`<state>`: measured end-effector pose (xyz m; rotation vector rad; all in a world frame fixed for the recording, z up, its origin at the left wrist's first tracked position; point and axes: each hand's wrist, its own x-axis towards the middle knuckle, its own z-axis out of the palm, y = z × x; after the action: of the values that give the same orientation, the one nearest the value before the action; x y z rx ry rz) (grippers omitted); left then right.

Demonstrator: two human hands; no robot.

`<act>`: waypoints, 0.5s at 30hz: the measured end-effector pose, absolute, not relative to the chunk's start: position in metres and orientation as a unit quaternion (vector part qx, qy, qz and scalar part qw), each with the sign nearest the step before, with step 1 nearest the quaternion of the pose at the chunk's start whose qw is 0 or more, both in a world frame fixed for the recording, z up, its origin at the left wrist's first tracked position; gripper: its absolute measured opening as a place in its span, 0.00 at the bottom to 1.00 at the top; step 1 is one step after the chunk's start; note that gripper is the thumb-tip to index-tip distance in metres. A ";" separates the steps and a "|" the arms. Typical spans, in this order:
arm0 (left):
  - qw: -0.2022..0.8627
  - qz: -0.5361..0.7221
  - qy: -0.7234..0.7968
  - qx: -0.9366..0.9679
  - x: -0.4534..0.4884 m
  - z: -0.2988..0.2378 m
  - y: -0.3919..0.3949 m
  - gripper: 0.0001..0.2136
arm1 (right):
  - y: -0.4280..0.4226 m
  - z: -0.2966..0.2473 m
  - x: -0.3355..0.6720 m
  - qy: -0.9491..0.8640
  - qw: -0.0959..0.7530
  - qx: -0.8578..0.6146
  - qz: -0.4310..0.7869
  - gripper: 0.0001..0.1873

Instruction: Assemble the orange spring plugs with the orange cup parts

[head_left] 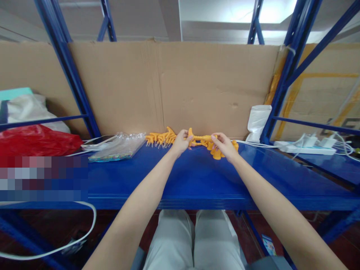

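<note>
Both forearms stretched over the blue counter (pixel 197 180); my left hand (pixel 180 141) and right hand (pixel 223 145) each kept a pinching grip on one orange plastic piece (pixel 200 138), just right of the row of orange pieces (pixel 160 138).

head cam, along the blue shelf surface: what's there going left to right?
Red bag → clear plastic bags → row of orange pieces → left hand → orange piece held between both hands → right hand → white pouch → white power strip.
</note>
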<state>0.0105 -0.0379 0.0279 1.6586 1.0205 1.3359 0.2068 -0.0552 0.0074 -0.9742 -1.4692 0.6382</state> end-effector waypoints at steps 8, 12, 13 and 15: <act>0.351 0.562 0.361 0.656 0.011 0.024 -0.031 0.07 | -0.059 0.010 0.209 -0.574 0.560 -0.434 0.410 0.19; 0.342 0.572 0.360 0.652 0.012 0.024 -0.031 0.07 | -0.055 0.007 0.210 -0.597 0.577 -0.407 0.381 0.23; 0.342 0.574 0.363 0.649 0.012 0.025 -0.032 0.07 | -0.054 0.006 0.210 -0.605 0.581 -0.403 0.366 0.24; 0.343 0.578 0.369 0.642 0.013 0.026 -0.035 0.07 | -0.053 0.006 0.210 -0.620 0.585 -0.398 0.340 0.26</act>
<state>0.0126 -0.0348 0.0261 1.6685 0.9577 1.5029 0.2099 -0.0526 0.0056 -0.9272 -1.4457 0.7920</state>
